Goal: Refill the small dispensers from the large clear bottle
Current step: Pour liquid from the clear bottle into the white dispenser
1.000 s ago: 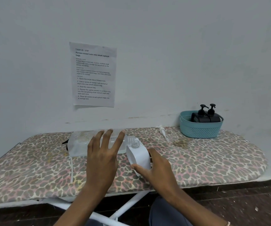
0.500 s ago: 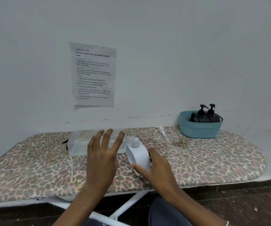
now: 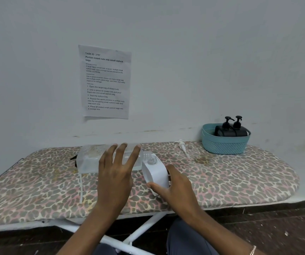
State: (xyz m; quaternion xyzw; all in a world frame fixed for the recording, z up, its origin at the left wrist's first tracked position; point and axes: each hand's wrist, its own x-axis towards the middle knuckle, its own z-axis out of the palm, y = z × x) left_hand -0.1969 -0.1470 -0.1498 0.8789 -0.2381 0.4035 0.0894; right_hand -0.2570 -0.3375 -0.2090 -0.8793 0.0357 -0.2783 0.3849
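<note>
The large clear bottle (image 3: 90,160) is horizontal over the leopard-print ironing board (image 3: 239,181). Its mouth meets the open neck of a small white dispenser (image 3: 155,174). My left hand (image 3: 115,178) holds the bottle from the near side, fingers spread across its body and the thumb hidden. My right hand (image 3: 178,187) grips the white dispenser, which is tilted toward the bottle, with the thumb on its front face. Two black pump dispensers (image 3: 230,129) stand in a teal basket (image 3: 225,145) at the back right.
A loose white pump head (image 3: 182,148) lies on the board left of the basket. A thin white tube (image 3: 81,186) and a small black part (image 3: 73,159) lie by the bottle's base. A printed sheet (image 3: 105,81) hangs on the wall behind.
</note>
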